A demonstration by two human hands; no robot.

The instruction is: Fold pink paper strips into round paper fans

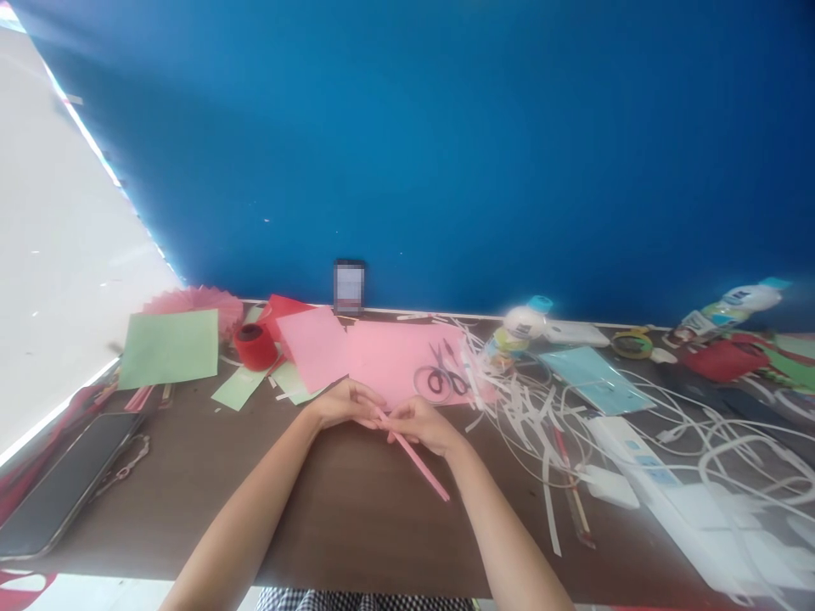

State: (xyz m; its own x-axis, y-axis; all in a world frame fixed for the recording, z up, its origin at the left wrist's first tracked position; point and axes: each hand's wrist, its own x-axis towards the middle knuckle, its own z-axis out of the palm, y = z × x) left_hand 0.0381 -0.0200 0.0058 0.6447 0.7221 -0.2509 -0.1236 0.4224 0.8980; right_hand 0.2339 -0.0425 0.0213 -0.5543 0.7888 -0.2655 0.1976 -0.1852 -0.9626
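Observation:
My left hand (344, 404) and my right hand (420, 422) meet over the brown table (331, 509). Both pinch a thin rolled pink paper stick (424, 468) that slants down to the right from the fingers. The fingers of both hands are closed on its upper end. Just beyond the hands lies a pink paper sheet (388, 356) with black-handled scissors (444, 375) on it.
A green sheet (169, 346), a red tape roll (255, 345) and a pink paper fan (197, 301) lie at the left. A phone (64, 484) rests at the near left. White paper strips (528, 416), glue bottles (522, 327), a power strip (630, 450) and cables fill the right.

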